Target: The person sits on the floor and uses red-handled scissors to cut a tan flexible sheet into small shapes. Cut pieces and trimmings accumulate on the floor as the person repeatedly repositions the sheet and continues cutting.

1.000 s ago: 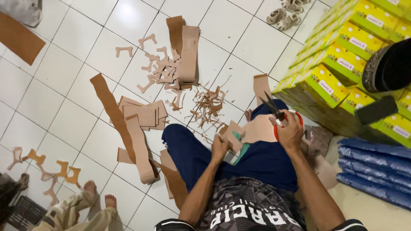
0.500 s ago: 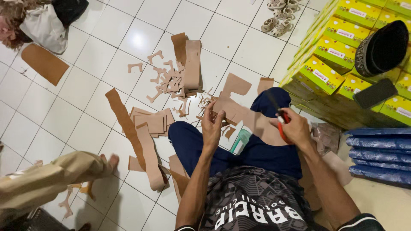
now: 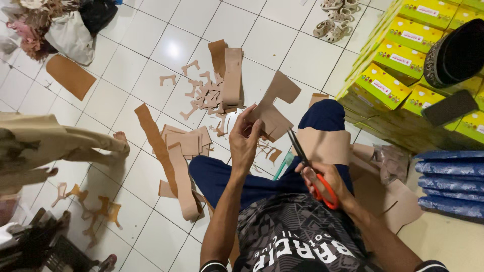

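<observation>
A white tiled floor point(image 3: 151, 45) fills the view, scattered with tan offcuts, and the person sits on it with legs in dark blue trousers stretched forward. The left hand point(image 3: 245, 142) holds up a tan sheet piece point(image 3: 274, 108) just above the knees, its thumb and fingertips pinched together on the piece's lower left edge while the piece rises up and to the right of the hand. The right hand point(image 3: 325, 182) grips a pair of scissors point(image 3: 308, 166) with orange-red handle loops (fingers curled closed through the loops), the dark blades pointing up toward the bottom edge of the held piece; whether the blade tips touch it cannot be told. A larger tan sheet point(image 3: 325, 145) lies across the right thigh under the scissors, and a teal handled tool point(image 3: 282, 166) lies between the legs. Beyond the held piece, a heap of small cut shapes point(image 3: 204, 93) lies beside a stack of long tan strips point(image 3: 231, 75); to the left, more flat tan strips point(image 3: 184, 143) are spread near the left knee. Stacked yellow-green boxes point(image 3: 398, 60) stand on the right with a dark round cap point(image 3: 456, 53) on top, blue wrapped bundles point(image 3: 448, 184) below them. Another person's bare foot point(image 3: 118, 141) rests on the tiles at the left, and sandals point(image 3: 335, 20) lie at the top.
</observation>
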A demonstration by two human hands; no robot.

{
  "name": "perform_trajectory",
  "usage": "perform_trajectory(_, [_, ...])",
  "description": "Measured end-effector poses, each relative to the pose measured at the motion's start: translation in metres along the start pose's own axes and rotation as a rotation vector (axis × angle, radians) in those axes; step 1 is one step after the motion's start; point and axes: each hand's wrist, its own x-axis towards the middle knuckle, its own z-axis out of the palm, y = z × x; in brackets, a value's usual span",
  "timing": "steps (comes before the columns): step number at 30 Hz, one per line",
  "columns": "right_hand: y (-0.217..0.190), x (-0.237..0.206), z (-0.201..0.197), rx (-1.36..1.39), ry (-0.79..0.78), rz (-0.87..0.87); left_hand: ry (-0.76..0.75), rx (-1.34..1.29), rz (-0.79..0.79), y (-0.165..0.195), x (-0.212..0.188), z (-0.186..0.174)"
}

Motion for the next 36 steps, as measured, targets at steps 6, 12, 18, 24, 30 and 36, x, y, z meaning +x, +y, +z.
perform_trajectory(6, [-0.001, -0.004, 0.004, 0.129, -0.187, 0.034, 0.008, 0.018, 0.027, 0.01, -0.015, 0.002])
perform_trajectory(12, [-0.009, 0.001, 0.012, 0.199, -0.184, 0.043, -0.015, 0.005, 0.015, 0.008, -0.028, -0.001])
perform_trajectory(18, [-0.014, 0.006, 0.031, 0.081, -0.135, 0.015, -0.009, 0.049, -0.074, 0.016, -0.037, -0.011])
perform_trajectory(24, [-0.009, 0.012, 0.042, 0.08, -0.126, 0.041, -0.033, 0.023, -0.075, 0.015, -0.046, -0.013])
perform_trajectory(30, [-0.012, 0.018, 0.039, -0.058, -0.18, -0.11, -0.073, -0.06, -0.079, 0.014, -0.045, -0.024])
perform_trajectory(36, [-0.019, 0.014, 0.039, -0.02, -0.12, 0.064, -0.076, -0.033, -0.098, 0.02, -0.044, -0.024])
